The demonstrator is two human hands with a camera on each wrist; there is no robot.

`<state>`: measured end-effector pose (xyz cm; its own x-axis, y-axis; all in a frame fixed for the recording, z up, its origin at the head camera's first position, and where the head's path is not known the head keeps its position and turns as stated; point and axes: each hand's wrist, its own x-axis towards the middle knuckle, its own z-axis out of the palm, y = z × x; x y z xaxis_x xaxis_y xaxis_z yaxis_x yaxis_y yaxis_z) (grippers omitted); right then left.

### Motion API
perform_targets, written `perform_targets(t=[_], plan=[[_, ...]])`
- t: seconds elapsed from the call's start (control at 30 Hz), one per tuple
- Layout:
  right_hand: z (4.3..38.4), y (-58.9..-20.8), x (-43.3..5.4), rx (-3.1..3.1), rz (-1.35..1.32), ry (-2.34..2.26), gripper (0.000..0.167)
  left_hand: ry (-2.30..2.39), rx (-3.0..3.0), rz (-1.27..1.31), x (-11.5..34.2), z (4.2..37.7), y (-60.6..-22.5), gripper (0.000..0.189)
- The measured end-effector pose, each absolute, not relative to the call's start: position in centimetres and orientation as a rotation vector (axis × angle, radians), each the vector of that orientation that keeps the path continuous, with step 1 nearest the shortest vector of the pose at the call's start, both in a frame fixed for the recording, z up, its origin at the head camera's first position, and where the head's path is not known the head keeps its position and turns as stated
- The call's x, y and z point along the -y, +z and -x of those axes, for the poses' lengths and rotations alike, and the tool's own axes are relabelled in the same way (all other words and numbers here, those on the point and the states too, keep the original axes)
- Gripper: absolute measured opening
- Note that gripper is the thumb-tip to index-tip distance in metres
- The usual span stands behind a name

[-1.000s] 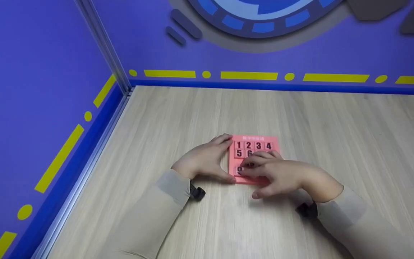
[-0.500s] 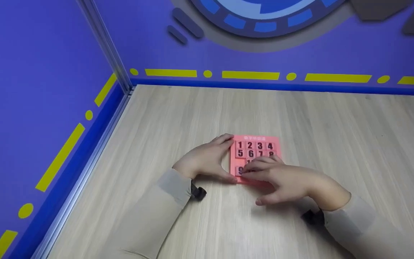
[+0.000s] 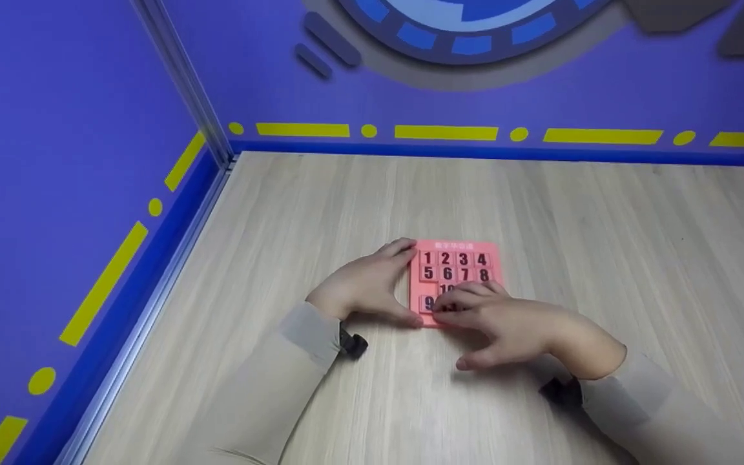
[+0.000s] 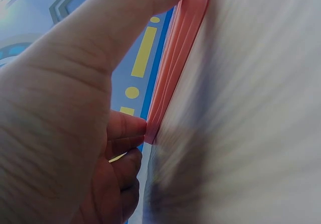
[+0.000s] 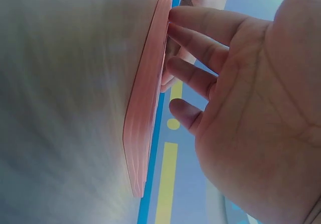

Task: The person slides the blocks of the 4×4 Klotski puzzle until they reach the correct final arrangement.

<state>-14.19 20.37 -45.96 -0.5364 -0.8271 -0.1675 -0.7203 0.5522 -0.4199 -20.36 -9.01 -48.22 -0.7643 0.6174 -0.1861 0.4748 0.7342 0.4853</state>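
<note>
A pink number sliding puzzle lies flat on the table, its digits facing up. My left hand holds its left side, with the thumb at the near corner and fingertips at the far corner; the left wrist view shows both against the pink edge. Over the lower right of the board, my right hand has its fingertips on the tiles, beside the 9 tile. Its thumb sticks out free of the board. Tiles 1 to 8 show in two rows; a gap stands above the 9. Several lower tiles are hidden under the right hand.
The wood-grain table surrounds the puzzle. Blue-purple panels with yellow markings stand along the back and the left, joined by a metal corner post.
My right hand has shifted slightly toward me and to the right, uncovering the 7, 8 and 10 tiles. The left hand keeps its place on the puzzle's side.
</note>
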Motion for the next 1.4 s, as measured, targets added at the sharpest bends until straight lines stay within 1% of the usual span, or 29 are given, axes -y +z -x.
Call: perform_targets(t=[0.5, 0.77, 0.9, 1.17, 1.4], plan=[[15.3, -46.1, -20.3, -2.48, 1.191, -0.464, 0.084, 0.589, -2.608, -0.829, 8.9, 20.4, -48.0, 0.141], [15.8, -46.3, -20.5, -2.501, 1.151, -0.472, 0.083, 0.581, -2.611, -0.854, 8.9, 20.4, -48.0, 0.142], [15.4, -46.0, -21.0, -2.509, 1.153, -0.47, 0.086, 0.58, -2.602, -0.854, 8.8, 20.4, -48.1, 0.143], [13.9, -45.4, -23.0, -2.518, 1.108, -0.494, 0.083, 0.596, -2.6, -0.852, 8.8, 20.3, -48.3, 0.142], [13.3, -45.5, -23.2, -2.493, 1.112, -0.452, 0.085, 0.607, -2.605, -0.834, 9.0, 20.2, -48.2, 0.142]])
